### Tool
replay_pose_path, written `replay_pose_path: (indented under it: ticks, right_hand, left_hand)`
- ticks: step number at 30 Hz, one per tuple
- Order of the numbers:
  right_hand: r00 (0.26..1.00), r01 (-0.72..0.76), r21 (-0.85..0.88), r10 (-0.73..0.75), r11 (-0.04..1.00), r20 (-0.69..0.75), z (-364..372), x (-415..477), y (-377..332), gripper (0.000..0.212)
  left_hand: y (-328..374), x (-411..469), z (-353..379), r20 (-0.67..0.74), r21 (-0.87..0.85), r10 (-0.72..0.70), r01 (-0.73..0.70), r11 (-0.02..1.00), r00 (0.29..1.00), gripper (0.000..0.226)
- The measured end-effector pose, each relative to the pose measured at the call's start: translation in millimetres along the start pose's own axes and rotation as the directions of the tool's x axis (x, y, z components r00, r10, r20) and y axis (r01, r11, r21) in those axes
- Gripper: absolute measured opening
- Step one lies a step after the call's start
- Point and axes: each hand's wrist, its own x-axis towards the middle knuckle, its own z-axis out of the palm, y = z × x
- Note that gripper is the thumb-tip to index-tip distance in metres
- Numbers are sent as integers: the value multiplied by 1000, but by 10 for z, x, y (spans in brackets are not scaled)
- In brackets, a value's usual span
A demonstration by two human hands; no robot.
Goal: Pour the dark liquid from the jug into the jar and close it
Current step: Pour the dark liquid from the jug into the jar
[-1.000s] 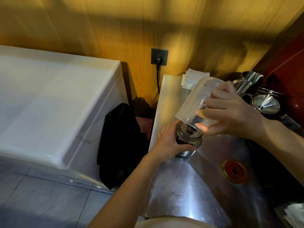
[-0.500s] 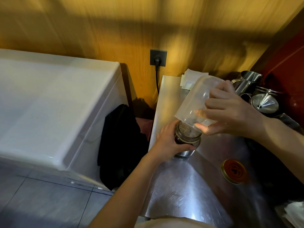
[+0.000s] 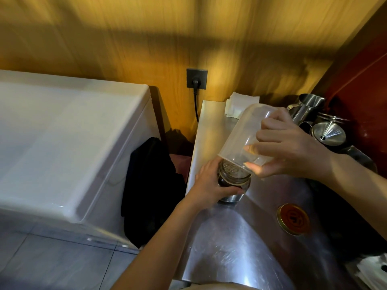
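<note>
My right hand (image 3: 289, 145) grips a clear plastic jug (image 3: 245, 132) tipped steeply, its mouth resting over the open glass jar (image 3: 234, 178). The jug looks nearly drained, with no dark liquid visible inside it. The jar stands upright on the steel counter (image 3: 240, 237) and holds dark liquid. My left hand (image 3: 209, 185) wraps around the jar's left side. The jar's gold lid (image 3: 293, 218) lies flat on the counter to the right, apart from both hands.
Steel pitchers (image 3: 305, 107) and a steel funnel (image 3: 328, 132) crowd the back right corner. White paper (image 3: 238, 105) lies at the counter's back. A white chest appliance (image 3: 62, 147) stands left, with dark cloth (image 3: 148, 185) in the gap. A plugged wall socket (image 3: 196, 78) is behind.
The dark liquid seen at the jug's mouth a second ago is gone and the jug now looks nearly drained. Both hands keep their grips; the jug is still tipped over the jar.
</note>
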Motion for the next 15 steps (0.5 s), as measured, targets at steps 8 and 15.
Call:
replay_pose_path:
  ticks: [8,15]
  right_hand:
    - [998,-15,40,17,999,-62,52,-22,-66,30]
    - [945,-273,161,296,948,-138,33,-125,-98,28]
  left_hand:
    - [-32,-21,-21,-9,10,14,-14,1000,1000,82]
    - [-124,-19,3,-35,61,45,-43,997,998,91]
